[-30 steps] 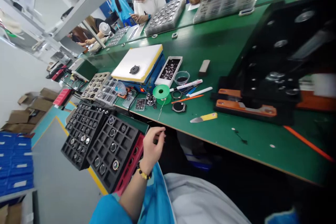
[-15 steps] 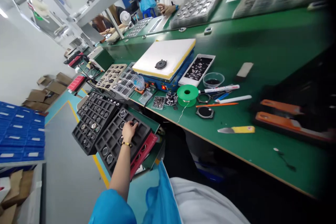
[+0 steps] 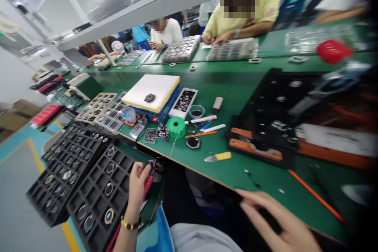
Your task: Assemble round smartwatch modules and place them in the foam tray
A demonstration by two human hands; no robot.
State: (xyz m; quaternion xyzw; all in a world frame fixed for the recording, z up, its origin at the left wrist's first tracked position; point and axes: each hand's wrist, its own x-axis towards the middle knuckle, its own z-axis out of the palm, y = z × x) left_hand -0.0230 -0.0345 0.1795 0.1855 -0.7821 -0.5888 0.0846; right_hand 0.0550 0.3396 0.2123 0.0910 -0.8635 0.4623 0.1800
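My left hand point(image 3: 138, 181), with a beaded bracelet at the wrist, grips a small dark watch case point(image 3: 149, 164) between thumb and fingers. It is just past the right edge of a black compartment tray point(image 3: 97, 189) with several round watch parts in its cells. Part of a red tray point(image 3: 148, 186) shows below that hand. My right hand point(image 3: 274, 220) is at the bench's front edge, fingers stretched out and apart, nothing in them. On the bench, a dark watch case point(image 3: 193, 142) lies near a yellow-handled knife point(image 3: 222, 156).
A white-topped blue heating plate point(image 3: 153, 86) bears a round black part point(image 3: 149, 97). Beside it are a green spool point(image 3: 176, 126), pens and a white tray of small parts point(image 3: 190, 93). A red-knobbed press point(image 3: 333, 51) stands right. Another black tray point(image 3: 63, 169) is left; co-workers sit opposite.
My left hand has lifted out of the black tray and moved off its right side with the dark watch case. My right hand has come into view. The view has swung right.
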